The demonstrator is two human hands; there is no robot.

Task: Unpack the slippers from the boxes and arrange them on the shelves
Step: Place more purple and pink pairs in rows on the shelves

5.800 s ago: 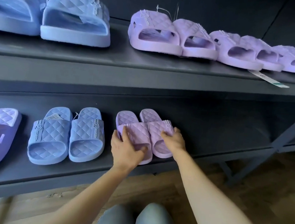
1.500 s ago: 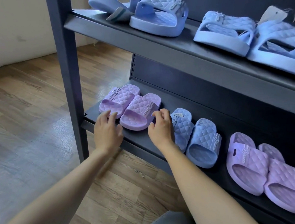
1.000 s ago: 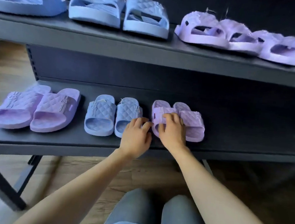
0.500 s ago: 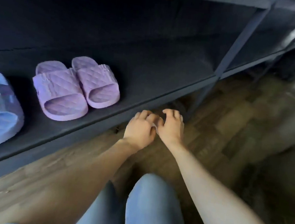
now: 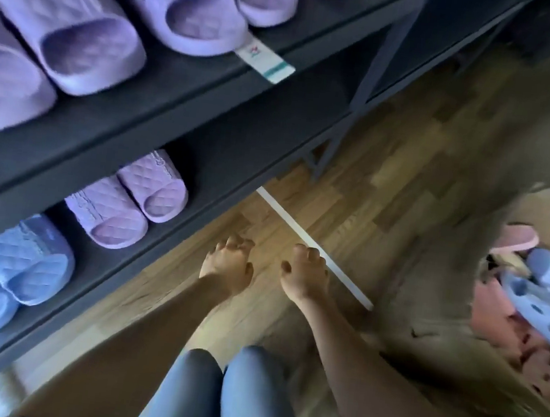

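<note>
The view is tilted and blurred. My left hand (image 5: 228, 264) and my right hand (image 5: 305, 272) hang side by side over the wooden floor, in front of the shelves, fingers loosely curled and holding nothing. A small purple slipper pair (image 5: 127, 200) and a blue pair (image 5: 8, 277) lie on the lower shelf (image 5: 145, 252), left of my hands. Larger purple slippers (image 5: 117, 15) fill the upper shelf (image 5: 183, 102). At the right, an open cardboard box (image 5: 460, 318) holds pink slippers (image 5: 517, 239) and blue slippers (image 5: 536, 306).
A white paper tag (image 5: 266, 60) sticks out over the upper shelf's edge. A thin white strip (image 5: 313, 247) lies on the floor just beyond my right hand. The shelf's dark diagonal brace (image 5: 365, 98) stands ahead. My knees (image 5: 229, 388) are below.
My hands have come off the lower shelf's edge and moved slightly apart. The view has swung right and tilted, bringing the upper shelf and the box of slippers into sight.
</note>
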